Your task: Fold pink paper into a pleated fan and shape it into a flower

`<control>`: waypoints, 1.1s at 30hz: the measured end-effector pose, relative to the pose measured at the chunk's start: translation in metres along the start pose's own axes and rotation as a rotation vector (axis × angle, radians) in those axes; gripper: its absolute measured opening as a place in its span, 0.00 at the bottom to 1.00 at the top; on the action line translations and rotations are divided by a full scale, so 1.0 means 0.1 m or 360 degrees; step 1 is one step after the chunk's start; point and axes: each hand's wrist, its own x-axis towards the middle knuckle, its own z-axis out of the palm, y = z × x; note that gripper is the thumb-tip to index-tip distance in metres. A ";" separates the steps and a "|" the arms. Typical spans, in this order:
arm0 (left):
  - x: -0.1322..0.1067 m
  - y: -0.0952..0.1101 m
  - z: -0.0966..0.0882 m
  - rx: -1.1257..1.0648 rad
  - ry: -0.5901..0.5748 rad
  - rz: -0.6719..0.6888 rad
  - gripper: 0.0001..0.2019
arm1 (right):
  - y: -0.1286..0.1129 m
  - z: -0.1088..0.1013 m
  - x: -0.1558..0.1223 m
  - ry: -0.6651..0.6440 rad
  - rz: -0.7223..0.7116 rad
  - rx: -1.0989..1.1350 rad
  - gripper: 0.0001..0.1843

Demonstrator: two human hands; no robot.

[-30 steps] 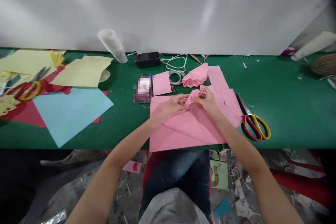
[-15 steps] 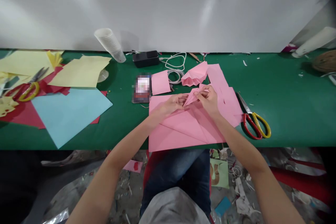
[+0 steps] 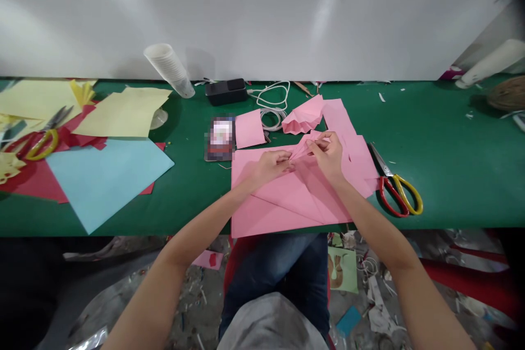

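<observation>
Between my hands is a piece of pleated pink paper [image 3: 302, 149], held just above the stacked pink sheets [image 3: 262, 213]. My left hand [image 3: 275, 165] closes on its lower left end, the fingers curled. My right hand [image 3: 328, 152] pinches its upper right part between thumb and fingers. Behind them lies another pleated pink paper [image 3: 303, 115], fanned out, with a small pink square [image 3: 250, 128] to its left. A pair of scissors [image 3: 394, 183] with one red and one yellow handle lies to the right of the sheets.
Left of the square is a phone [image 3: 220, 138], with a black box [image 3: 226, 91] and a white cable [image 3: 274, 99] behind. Stacked paper cups [image 3: 169, 68] lean near the wall. Blue paper [image 3: 110, 180], yellow sheets [image 3: 123, 112] and second scissors [image 3: 43, 142] lie at left.
My left hand has shifted slightly left and down along the pleated paper. The right hand keeps its pinch, with its fingers moved a little. The view has shifted slightly.
</observation>
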 end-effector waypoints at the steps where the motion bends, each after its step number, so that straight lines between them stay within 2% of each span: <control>1: 0.00 -0.01 0.00 0.0033 0.0014 0.0018 0.06 | 0.00 0.00 0.00 0.0011 0.0005 -0.0005 0.18; 18: 0.01 -0.13 0.05 0.0332 0.0202 0.0106 0.11 | 0.04 0.00 -0.01 0.0062 -0.0068 -0.0041 0.18; 29: -0.01 -0.06 0.05 0.0305 0.0162 0.0059 0.09 | 0.03 0.02 -0.02 0.0071 -0.0005 0.0053 0.18; 33: -0.03 0.06 0.09 0.0029 0.0150 -0.0128 0.08 | 0.05 0.04 -0.01 0.0082 0.0079 0.0196 0.19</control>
